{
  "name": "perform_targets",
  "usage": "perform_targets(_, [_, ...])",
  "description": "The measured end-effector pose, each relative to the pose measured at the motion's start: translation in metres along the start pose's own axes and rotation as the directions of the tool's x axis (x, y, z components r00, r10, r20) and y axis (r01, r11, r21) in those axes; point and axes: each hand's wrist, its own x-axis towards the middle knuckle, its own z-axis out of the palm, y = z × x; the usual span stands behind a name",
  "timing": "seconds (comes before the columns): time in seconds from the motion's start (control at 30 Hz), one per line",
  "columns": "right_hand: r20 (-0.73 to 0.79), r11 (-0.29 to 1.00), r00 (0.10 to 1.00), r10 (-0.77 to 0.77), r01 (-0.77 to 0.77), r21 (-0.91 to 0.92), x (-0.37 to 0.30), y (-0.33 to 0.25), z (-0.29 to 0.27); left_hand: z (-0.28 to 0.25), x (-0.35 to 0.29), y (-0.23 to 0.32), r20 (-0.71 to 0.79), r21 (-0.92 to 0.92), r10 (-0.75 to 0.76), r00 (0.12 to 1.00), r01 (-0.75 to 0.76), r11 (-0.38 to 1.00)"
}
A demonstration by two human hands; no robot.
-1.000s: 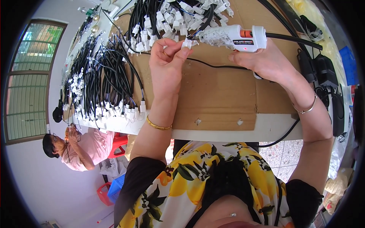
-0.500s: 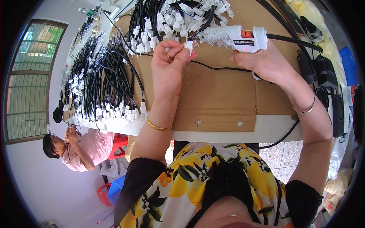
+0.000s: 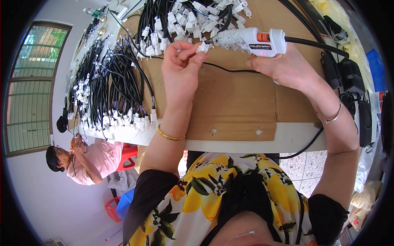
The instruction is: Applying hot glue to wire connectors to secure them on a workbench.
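Pinched between the thumb and fingers of my left hand (image 3: 182,67) is a small white plastic connector (image 3: 203,47). My right hand (image 3: 283,67) is wrapped round the grip of a white glue gun (image 3: 262,43) with an orange part on top and a small red light. Its nozzle, coated in lumpy clear glue, points left and meets or nearly meets the connector; whether they touch I cannot tell. A black cable runs from the gun's back to the right. Just beyond my left hand lies a heap of black cables with white connectors (image 3: 180,24).
Another bundle of black cables (image 3: 121,82) with white ends lies to the left. Brown cardboard (image 3: 234,110) covers the white table. Black power adapters (image 3: 351,78) stand along the right edge. A person in pink (image 3: 94,162) sits at far left, holding something orange.
The connector in my left hand has tilted. The glue gun has shifted slightly to the left, and both hands keep their grip.
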Motion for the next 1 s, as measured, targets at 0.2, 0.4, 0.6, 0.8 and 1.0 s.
perform_targets(0.2, [0.012,1.0,1.0,0.005,-0.005,-0.019,0.001,-0.001,0.0,-0.002,0.001,0.0,-0.005,0.033,0.01,1.0,-0.01,0.999])
perform_targets(0.4, [-0.014,0.999,0.999,-0.036,0.036,-0.002,0.002,0.001,0.001,-0.003,0.002,-0.003,0.024,-0.032,-0.006,1.0,0.006,0.999])
perform_targets(0.6, [-0.038,0.997,0.998,-0.057,0.059,0.04,0.007,0.006,-0.002,-0.004,0.004,-0.003,0.085,-0.201,-0.129,0.988,0.144,0.969])
perform_targets(0.8, [-0.046,0.997,0.997,-0.064,0.066,0.028,0.009,0.01,0.002,-0.006,0.004,-0.005,0.098,-0.221,-0.136,0.986,0.155,0.963])
perform_targets(1.0, [-0.033,1.0,0.999,-0.012,0.012,0.015,0.007,0.007,0.003,-0.004,0.004,-0.005,0.047,-0.139,-0.091,0.995,0.097,0.985])
